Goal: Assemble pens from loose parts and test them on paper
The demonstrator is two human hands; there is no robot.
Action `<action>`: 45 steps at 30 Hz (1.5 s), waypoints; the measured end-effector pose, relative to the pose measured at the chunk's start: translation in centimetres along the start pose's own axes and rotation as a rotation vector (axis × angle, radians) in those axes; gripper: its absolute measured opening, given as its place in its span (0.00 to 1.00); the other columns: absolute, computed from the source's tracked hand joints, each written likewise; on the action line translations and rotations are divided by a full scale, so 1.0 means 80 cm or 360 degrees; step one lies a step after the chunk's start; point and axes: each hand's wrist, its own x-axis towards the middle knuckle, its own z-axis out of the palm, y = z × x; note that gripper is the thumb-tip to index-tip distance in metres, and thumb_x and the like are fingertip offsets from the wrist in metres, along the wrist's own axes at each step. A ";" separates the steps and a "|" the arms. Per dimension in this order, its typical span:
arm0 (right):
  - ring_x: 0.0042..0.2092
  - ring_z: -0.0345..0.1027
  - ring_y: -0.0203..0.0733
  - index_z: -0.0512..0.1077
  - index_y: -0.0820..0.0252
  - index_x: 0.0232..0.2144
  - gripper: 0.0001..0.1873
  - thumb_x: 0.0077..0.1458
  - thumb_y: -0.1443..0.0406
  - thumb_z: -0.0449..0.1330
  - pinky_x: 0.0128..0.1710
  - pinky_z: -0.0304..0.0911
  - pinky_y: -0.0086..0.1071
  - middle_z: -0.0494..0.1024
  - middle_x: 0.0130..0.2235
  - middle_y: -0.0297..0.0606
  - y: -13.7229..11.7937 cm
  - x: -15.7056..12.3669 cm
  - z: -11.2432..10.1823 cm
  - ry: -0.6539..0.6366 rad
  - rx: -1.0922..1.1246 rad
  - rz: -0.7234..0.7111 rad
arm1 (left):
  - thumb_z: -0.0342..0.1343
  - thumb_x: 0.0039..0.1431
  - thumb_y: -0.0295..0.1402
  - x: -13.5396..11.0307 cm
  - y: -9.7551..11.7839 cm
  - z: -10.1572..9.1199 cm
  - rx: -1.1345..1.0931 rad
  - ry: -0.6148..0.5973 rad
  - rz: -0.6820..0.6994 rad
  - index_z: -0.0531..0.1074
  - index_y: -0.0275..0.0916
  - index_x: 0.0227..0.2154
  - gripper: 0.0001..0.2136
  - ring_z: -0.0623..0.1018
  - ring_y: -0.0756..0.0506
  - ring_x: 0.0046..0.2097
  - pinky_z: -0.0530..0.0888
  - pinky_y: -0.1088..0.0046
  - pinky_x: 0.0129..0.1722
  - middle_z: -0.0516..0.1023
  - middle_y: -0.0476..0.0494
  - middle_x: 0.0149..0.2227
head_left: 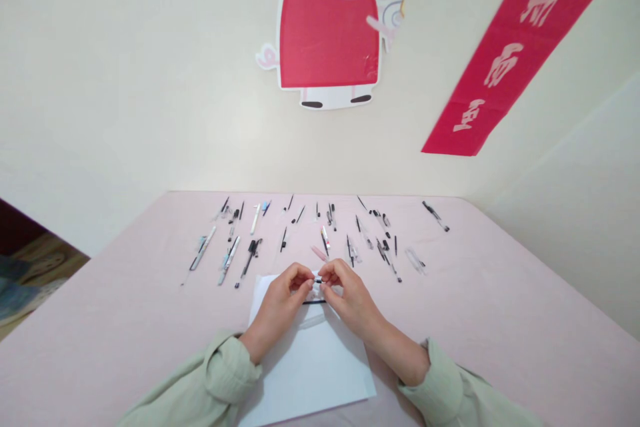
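Above a stack of white paper (307, 370), my left hand (286, 297) and my right hand (353, 297) meet fingertip to fingertip. Both pinch a small black-and-silver pen part (319, 280), too small to make out its exact kind. Under the fingers, a dark pen refill (314, 302) lies crosswise on the paper, its ends partly hidden by the hands. Just nearer to me is a clear pen barrel (312, 322). Some whitish or clear bits behind the fingertips are blurred.
Pen parts lie in rows across the pink tabletop (150, 320), among them a black pen (247, 263), a white pen (203, 249), a pink piece (319, 253) and a clear cap (415, 260). A wall with a pig cutout (330, 33) and a red banner (520, 53) stands behind.
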 end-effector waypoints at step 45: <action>0.37 0.67 0.38 0.68 0.57 0.33 0.07 0.54 0.74 0.55 0.38 0.65 0.32 0.69 0.34 0.34 0.000 -0.001 -0.002 -0.0031 -0.0047 -0.0050 | 0.56 0.54 0.39 -0.003 -0.001 0.001 -0.0235 -0.0043 -0.0143 0.69 0.38 0.29 0.09 0.75 0.47 0.32 0.71 0.70 0.34 0.74 0.49 0.28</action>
